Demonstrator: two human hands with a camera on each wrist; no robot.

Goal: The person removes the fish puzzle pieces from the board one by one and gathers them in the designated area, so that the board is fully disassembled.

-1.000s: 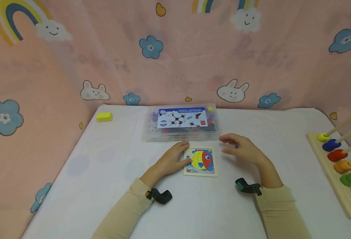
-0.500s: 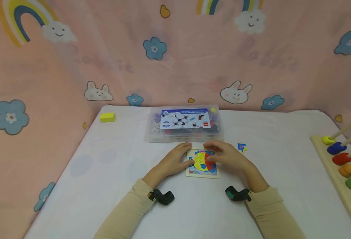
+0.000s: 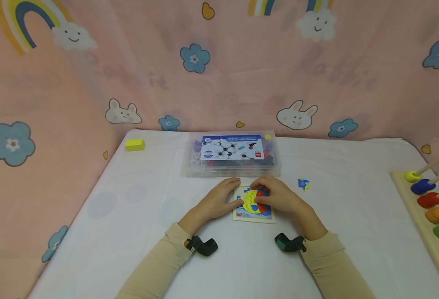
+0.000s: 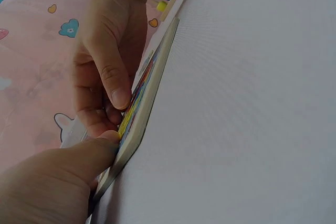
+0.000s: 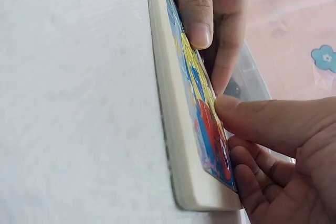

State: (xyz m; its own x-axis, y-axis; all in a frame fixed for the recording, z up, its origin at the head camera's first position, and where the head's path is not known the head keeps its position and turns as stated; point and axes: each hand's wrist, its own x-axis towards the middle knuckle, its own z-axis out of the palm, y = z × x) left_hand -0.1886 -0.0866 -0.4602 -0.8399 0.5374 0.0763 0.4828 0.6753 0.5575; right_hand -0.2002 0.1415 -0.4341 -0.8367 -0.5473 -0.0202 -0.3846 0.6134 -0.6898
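A square wooden fish jigsaw puzzle (image 3: 253, 215) lies on the table, its yellow and red fish partly covered by fingers. My left hand (image 3: 215, 200) holds its left side, thumb on the picture and fingers along the far edge. From the right, my right hand (image 3: 280, 197) grips it, with the thumb (image 5: 241, 111) down on the fish near the middle and the other fingers curled at the far edge. Both thumbs come close together in the left wrist view, above the pale board edge (image 4: 152, 95). One loose blue-and-yellow puzzle piece (image 3: 303, 184) lies right of the board.
Just behind the puzzle sits a clear plastic box (image 3: 230, 168) with a molecule-model label. A yellow block (image 3: 135, 145) is at the back left. At the right edge stands a wooden rack (image 3: 415, 220) with coloured beads on pegs. A pink printed cloth (image 3: 219, 91) hangs behind.
My right hand has moved left from beside the loose piece onto the puzzle, uncovering that piece. Its thumb has since slid further left over the fish. My left hand stays in place.
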